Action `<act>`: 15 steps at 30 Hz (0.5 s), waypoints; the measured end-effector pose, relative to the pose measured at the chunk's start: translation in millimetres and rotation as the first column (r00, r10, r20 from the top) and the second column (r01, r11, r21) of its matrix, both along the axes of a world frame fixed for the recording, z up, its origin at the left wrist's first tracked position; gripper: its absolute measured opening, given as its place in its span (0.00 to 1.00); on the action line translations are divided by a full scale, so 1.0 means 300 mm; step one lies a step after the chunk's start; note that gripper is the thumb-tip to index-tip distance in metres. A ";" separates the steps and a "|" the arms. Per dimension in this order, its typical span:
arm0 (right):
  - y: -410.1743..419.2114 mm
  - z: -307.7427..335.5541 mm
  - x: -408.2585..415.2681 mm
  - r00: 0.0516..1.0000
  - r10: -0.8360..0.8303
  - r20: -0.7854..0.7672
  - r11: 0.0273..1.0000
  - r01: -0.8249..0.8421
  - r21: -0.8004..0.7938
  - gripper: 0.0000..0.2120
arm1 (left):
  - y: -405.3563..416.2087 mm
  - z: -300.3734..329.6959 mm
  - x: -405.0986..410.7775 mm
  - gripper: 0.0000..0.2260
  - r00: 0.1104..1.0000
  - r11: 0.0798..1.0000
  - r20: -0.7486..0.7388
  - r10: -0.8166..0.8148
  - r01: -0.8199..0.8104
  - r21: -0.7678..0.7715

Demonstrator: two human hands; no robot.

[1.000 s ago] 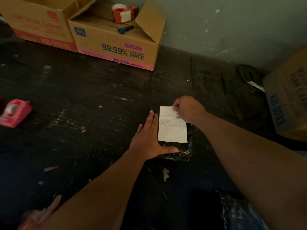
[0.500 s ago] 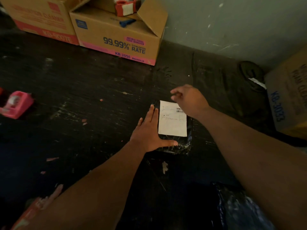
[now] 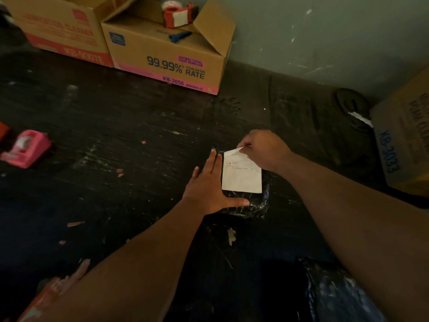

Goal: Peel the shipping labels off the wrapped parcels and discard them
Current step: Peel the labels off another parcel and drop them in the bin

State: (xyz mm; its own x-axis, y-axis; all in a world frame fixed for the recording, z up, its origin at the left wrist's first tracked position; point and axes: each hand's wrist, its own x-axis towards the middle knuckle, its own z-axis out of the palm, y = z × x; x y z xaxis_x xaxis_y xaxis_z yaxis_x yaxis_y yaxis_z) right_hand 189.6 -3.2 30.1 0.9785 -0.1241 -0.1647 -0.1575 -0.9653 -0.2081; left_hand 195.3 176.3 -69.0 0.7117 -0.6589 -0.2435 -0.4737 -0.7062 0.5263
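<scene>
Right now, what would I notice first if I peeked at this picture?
First the white shipping label in the middle, bright on a black wrapped parcel. The right hand pinches its lifted far corner while the left hand lies flat beside it, steadying the parcel. Then the pink tape dispenser at the left edge of the dark table.

We see a dim, murky picture. The dark worktop [image 3: 116, 135] swallows detail, while the white label [image 3: 241, 175] is the brightest patch. Toward 6 o'clock the forearms blur, and the boxes [image 3: 167, 54] at 12 o'clock lean with wide-angle distortion. Grain softens everything.
</scene>
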 end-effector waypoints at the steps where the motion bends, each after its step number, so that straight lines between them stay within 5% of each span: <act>1: 0.004 0.004 -0.005 1.000 0.015 0.015 1.000 -0.015 -0.006 0.11 | -0.001 0.000 0.001 0.67 1.000 1.000 0.000 0.000 0.000 0.002; 10: 0.035 0.098 -0.023 1.000 -0.008 -0.028 0.997 0.011 0.081 0.12 | -0.007 -0.004 -0.001 0.67 1.000 0.999 -0.009 0.018 -0.018 -0.026; 15: 0.040 0.088 -0.037 0.998 0.014 -0.064 0.999 -0.016 -0.034 0.11 | -0.005 0.001 -0.002 0.67 1.000 1.000 -0.016 0.010 -0.010 -0.025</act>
State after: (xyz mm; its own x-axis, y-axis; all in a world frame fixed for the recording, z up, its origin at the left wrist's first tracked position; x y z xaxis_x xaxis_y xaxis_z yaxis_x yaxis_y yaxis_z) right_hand 178.4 8.7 56.4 0.9679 -0.1165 -0.2227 -0.1550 -0.9741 -0.1644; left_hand 194.8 174.9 -68.8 0.7147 -0.6577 -0.2381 -0.4582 -0.6975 0.5510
